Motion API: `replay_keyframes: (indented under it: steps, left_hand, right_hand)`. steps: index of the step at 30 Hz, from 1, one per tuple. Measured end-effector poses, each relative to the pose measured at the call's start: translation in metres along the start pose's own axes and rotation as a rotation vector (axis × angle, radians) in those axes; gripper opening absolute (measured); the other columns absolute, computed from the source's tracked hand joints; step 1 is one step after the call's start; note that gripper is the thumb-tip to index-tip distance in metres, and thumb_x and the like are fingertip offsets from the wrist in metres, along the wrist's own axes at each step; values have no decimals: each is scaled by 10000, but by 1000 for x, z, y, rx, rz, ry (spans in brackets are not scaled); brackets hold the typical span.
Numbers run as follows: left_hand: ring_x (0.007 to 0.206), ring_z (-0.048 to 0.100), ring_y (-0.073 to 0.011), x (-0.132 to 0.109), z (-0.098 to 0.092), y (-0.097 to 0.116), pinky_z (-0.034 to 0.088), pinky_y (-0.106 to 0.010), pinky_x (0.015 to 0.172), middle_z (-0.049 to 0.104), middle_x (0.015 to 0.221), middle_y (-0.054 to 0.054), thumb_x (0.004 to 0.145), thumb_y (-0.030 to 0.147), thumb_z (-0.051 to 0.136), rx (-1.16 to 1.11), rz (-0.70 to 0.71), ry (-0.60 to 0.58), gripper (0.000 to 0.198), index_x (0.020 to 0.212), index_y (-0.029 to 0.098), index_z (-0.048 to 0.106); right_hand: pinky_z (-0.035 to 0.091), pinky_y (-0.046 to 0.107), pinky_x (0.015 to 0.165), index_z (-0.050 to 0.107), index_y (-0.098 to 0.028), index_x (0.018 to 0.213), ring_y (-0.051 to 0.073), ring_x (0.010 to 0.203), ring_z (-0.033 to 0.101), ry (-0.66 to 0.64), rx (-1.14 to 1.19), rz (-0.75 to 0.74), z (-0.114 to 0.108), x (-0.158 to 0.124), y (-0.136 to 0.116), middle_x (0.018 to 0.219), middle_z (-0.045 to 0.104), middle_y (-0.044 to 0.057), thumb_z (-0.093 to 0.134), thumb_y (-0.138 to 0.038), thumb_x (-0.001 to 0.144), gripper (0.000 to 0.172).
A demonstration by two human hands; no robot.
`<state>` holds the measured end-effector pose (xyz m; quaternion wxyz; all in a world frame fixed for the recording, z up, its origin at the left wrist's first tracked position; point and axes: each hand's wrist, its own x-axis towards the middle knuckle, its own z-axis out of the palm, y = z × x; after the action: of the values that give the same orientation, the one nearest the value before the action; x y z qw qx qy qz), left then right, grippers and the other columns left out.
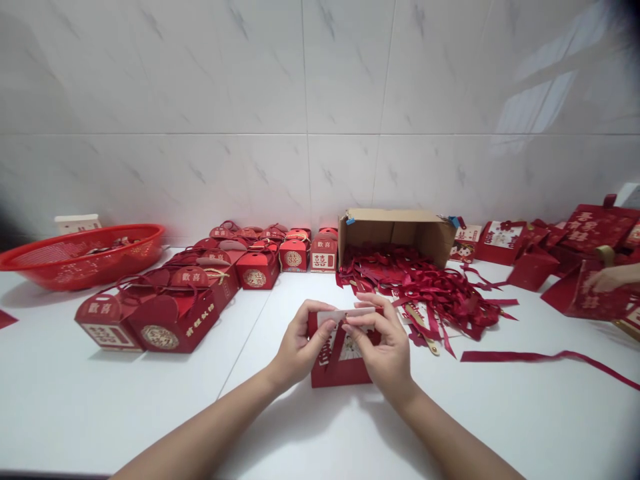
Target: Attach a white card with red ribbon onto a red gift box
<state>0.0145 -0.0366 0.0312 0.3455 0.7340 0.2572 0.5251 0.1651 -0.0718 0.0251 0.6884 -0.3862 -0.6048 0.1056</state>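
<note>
At the lower centre of the frame, the left hand (298, 348) and right hand (384, 350) both pinch the top of a small red gift box (336, 373) standing on the white tabletop (525, 420).

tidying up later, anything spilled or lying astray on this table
Yes: the cardboard box lies tipped on its side, red ribbons spilling out in a heap. One long ribbon trails alone across the white table.

Your red gift box (340, 363) shows a white printed panel on its front. At the worktop's left edge, the red mesh basket (83, 255); beside it, red boxes with gold emblems (165, 313). Dark red ribbons (425, 287) spill from the brown cardboard box (397, 233).
</note>
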Motion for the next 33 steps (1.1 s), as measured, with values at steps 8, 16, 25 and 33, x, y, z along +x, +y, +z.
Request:
replay_keyframes:
  steps: [8, 16, 25, 33]
  left_hand:
    - [876, 581, -159, 0, -2, -2, 470, -285, 794, 575, 928, -35, 891, 277, 521, 7, 21, -14, 112, 975, 205, 532]
    - [891, 585, -193, -1, -2, -3, 465, -329, 813, 607, 938, -69, 880, 292, 538, -64, -10, -38, 135, 968, 190, 531]
    - [892, 586, -188, -3, -2, -5, 458, -328, 819, 597, 939, -60, 887, 275, 527, -73, 20, -48, 124, 983, 198, 527]
    - [904, 592, -185, -3, -1, -3, 464, -318, 815, 593, 944, -54, 888, 256, 525, -61, 44, -33, 111, 984, 200, 536]
  right_hand:
    - [518, 363, 856, 692, -224, 792, 193, 965, 609, -11, -44, -16, 1, 0, 0, 1090, 554, 76, 635, -174, 786, 76]
    - [521, 374, 845, 680, -225, 824, 200, 966, 602, 10, -65, -49, -1, 0, 4, 1056, 581, 78, 647, -179, 782, 71]
    - [536, 360, 820, 687, -224, 813, 190, 944, 608, 47, -76, -117, 0, -2, 2, 1030, 571, 72, 644, -146, 782, 94]
    - [551, 358, 791, 698, -222, 831, 187, 905, 623, 53, -60, -141, -2, -2, 2, 1033, 578, 74, 647, -126, 774, 122]
